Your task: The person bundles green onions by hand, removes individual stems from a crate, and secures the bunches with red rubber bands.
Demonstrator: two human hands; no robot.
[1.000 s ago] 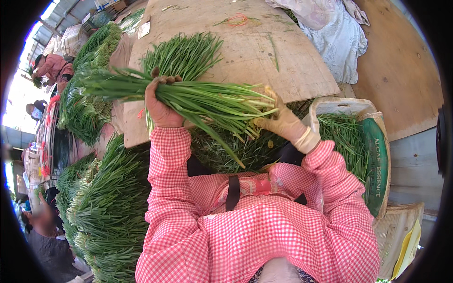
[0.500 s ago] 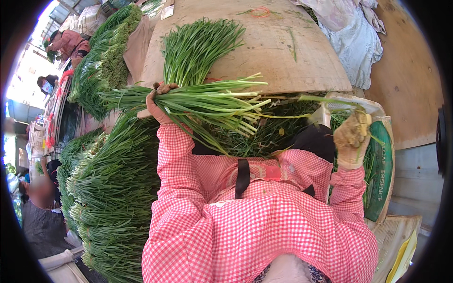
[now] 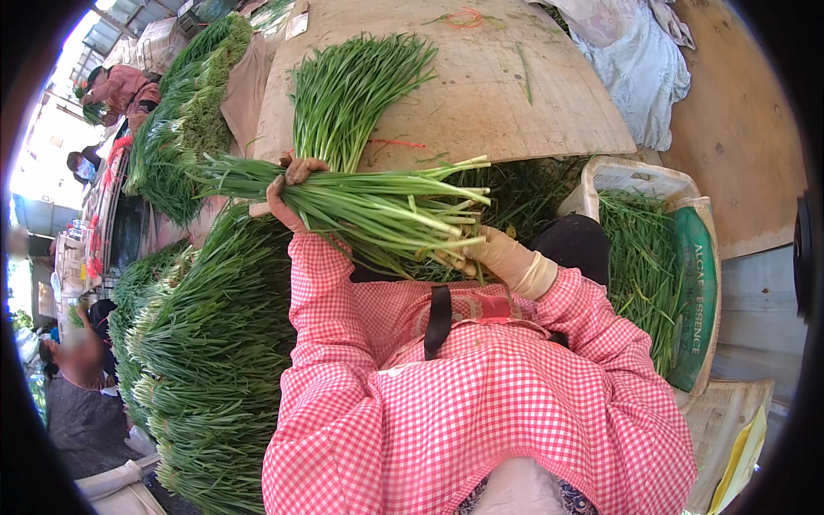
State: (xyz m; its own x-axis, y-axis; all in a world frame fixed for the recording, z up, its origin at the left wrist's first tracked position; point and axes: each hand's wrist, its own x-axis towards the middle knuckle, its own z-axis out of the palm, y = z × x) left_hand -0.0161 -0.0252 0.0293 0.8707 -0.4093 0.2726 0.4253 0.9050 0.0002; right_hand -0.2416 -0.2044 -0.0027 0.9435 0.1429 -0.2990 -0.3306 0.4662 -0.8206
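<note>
- Green, long-leaved stalks with pale stem ends [image 3: 369,199] lie sideways in the soil-darkened left hand [image 3: 283,206], its fingers wrapped tightly around the leafy part, presumably so the pale ends fan free on the right.
- Cream-gloved right hand [image 3: 496,257] curls loosely at those ends, perhaps to reach single stems; whether it pinches one, I cannot tell.
- Another green leafy bunch [image 3: 356,99] lies flat on the far tan plywood board [image 3: 515,120], likely for support.
- White plastic crate [image 3: 637,178] stands right, containing loose greens [image 3: 639,275].

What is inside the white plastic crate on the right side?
Inside the white plastic crate, long thin green leaves lie loosely, beside a green printed sheet. The leaves cover the bottom, so it cannot be seen.
</note>
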